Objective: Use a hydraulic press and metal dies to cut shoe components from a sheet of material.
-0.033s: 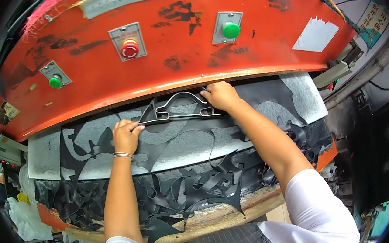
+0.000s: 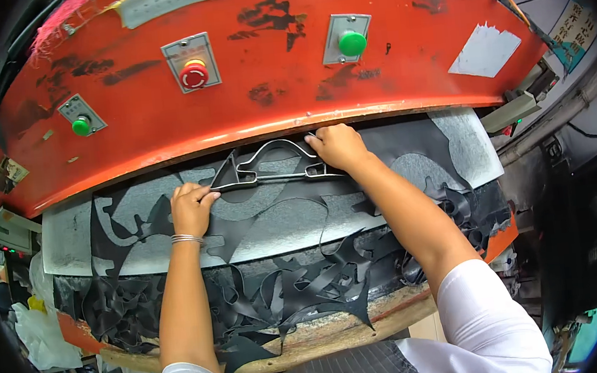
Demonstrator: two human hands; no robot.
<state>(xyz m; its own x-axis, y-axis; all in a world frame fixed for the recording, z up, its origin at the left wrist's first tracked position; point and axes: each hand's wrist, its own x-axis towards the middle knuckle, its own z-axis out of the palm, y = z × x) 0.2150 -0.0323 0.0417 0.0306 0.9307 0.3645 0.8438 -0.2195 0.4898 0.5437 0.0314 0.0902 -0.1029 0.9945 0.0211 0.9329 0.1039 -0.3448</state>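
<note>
A metal cutting die (image 2: 279,177), with an arched middle and pointed ends, lies on a black sheet of leather-like material (image 2: 405,140). My left hand (image 2: 191,210) pinches its left corner between thumb and fingers. At the die's right end, my right hand (image 2: 338,147) is closed on the metal edge, its fingertips partly hidden. The sheet has several cut-out openings, through which the grey plate (image 2: 66,237) below shows. The far side of the sheet runs under the red machine head.
The red machine head (image 2: 258,68) spans the far side, with a red button (image 2: 194,75) and two green buttons, one large (image 2: 352,43), one small (image 2: 81,125). Tangled black offcuts (image 2: 294,291) lie along the near edge, above a wooden rail (image 2: 286,361). Plastic bags (image 2: 43,333) hang at left.
</note>
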